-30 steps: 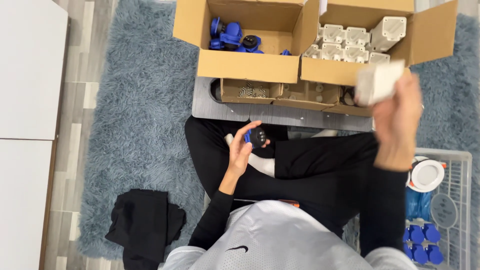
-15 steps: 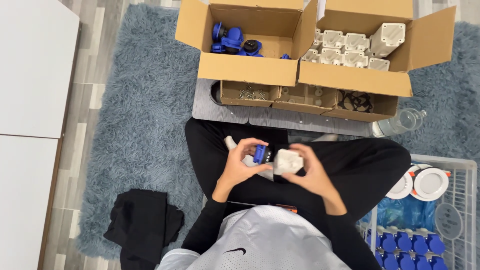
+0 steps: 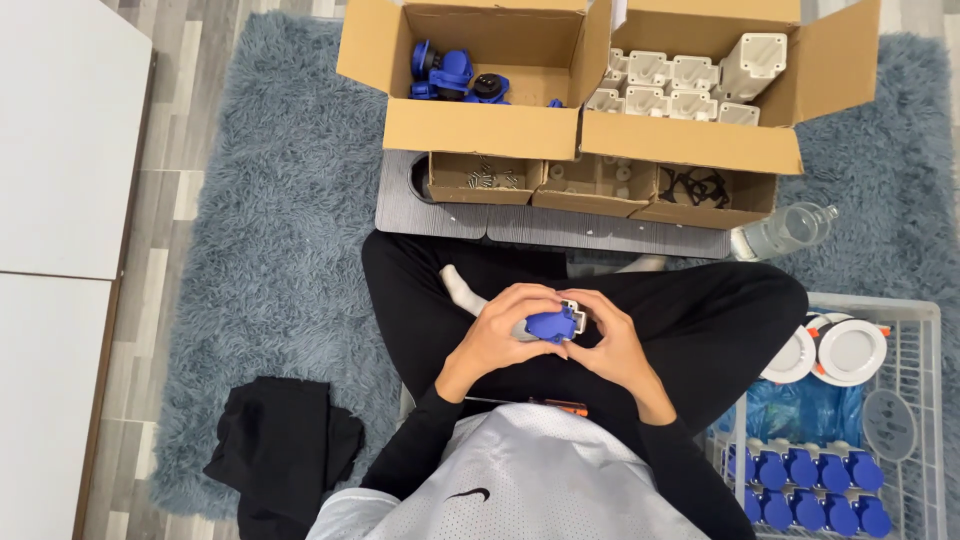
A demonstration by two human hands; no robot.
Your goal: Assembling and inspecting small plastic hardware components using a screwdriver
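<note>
I sit cross-legged on a rug. My left hand and my right hand meet over my lap, both closed around one small part: a blue socket piece pressed against a pale grey housing that shows only at its top edge between my fingers. The rest of the housing is hidden by my palms.
Ahead stand a cardboard box of blue socket parts, a box of grey housings, and low trays with screws and black gaskets. A white wire basket with blue assembled sockets sits at right. A clear bottle and black cloth lie nearby.
My right hand came down from the box with a grey housing to my lap. Both hands have now closed together, joining the housing and the blue piece.
</note>
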